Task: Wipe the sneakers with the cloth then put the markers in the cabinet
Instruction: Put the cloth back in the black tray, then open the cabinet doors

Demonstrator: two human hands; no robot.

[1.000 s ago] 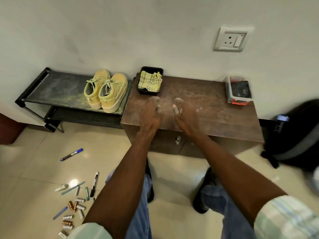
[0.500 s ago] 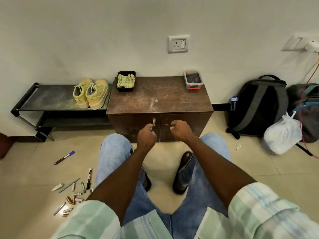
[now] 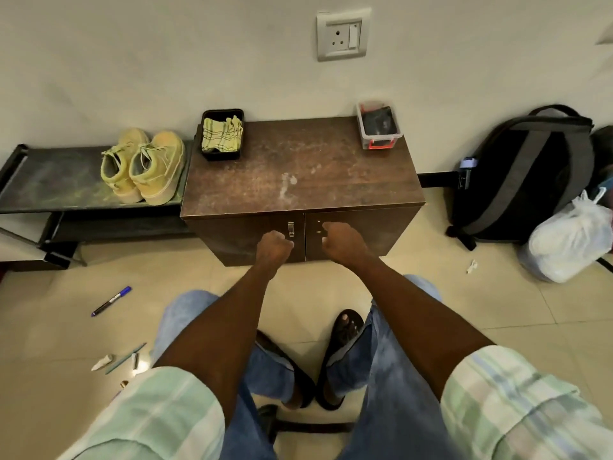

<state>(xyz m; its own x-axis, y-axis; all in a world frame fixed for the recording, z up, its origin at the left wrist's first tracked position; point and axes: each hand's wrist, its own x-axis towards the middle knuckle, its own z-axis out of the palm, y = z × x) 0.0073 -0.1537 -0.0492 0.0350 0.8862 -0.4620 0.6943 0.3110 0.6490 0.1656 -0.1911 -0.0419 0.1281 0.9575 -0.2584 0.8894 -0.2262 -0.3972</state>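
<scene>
Both fists clenched on nothing: left hand (image 3: pixel 274 244) and right hand (image 3: pixel 341 241) hover before the closed cabinet (image 3: pixel 298 174) doors.

Neither holds anything. The cloth (image 3: pixel 221 134) lies in a black tray (image 3: pixel 207 154) on the cabinet's far left corner, up and left of the left hand, which is nearer. Just left, the sneakers (image 3: pixel 146 166) sit on the rack (image 3: pixel 56 180), heels toward the person. Markers (image 3: pixel 111 301) lie on the near-left floor.

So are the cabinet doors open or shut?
Shut. Both doors of the cabinet sit flush, only a thin seam between them, nothing inside showing.
</scene>
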